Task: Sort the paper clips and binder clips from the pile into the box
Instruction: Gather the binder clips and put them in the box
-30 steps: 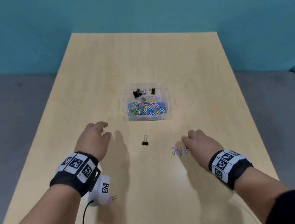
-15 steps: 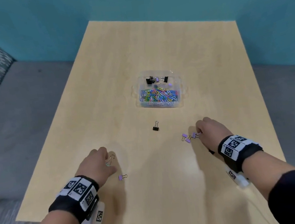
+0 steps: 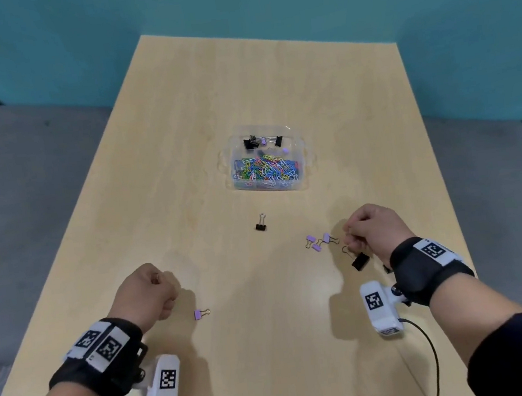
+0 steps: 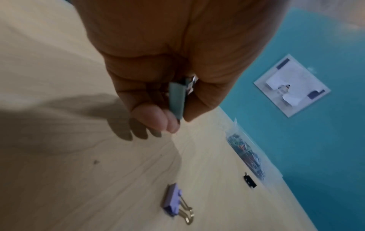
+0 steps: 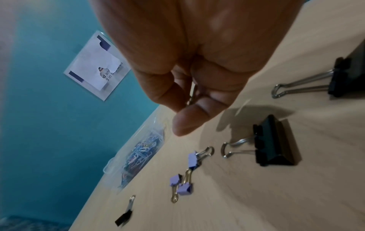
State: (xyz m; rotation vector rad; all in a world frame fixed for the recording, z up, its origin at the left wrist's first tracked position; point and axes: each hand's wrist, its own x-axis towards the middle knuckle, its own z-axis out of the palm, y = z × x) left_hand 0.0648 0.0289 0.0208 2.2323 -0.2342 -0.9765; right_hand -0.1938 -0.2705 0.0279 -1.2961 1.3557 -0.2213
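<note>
Right wrist: wall notice (image 5: pixel 94 65), "in" legible

The head view looks forward and down from above the near edge of the table (image 3: pixel 181 141), taking in both hands, with the clear box (image 3: pixel 309 159) well beyond the fingers. The left wrist view sits very close behind the left hand (image 4: pixel 177 46), looking along it past the curled fingers (image 4: pixel 152 115) to the table. The right wrist view does the same behind the right hand (image 5: pixel 197 46). All three views share the box; both wrist views also share a wall notice (image 4: pixel 292 85) beyond the fingers.
</note>
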